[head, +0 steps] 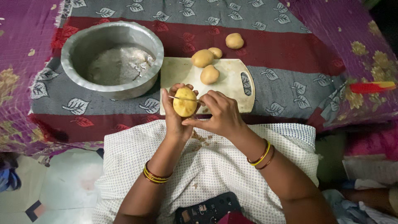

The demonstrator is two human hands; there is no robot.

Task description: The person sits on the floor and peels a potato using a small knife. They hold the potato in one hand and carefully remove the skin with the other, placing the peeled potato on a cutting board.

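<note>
My left hand (175, 118) cups a half-peeled yellow potato (185, 105) above my lap. My right hand (222, 115) grips a small knife (184, 98), whose thin blade lies across the top of the potato. Brown peelings (202, 139) lie on the white dotted cloth (215, 166) over my lap, just under my hands. Both wrists wear yellow and red bangles.
A pale cutting board (232, 81) carries one potato (209, 74); two more (202, 58) rest at its far edge and another (234, 40) lies beyond. A metal bowl (112, 58) holding water stands left. A red and yellow object (372, 87) lies at the right on patterned cloth.
</note>
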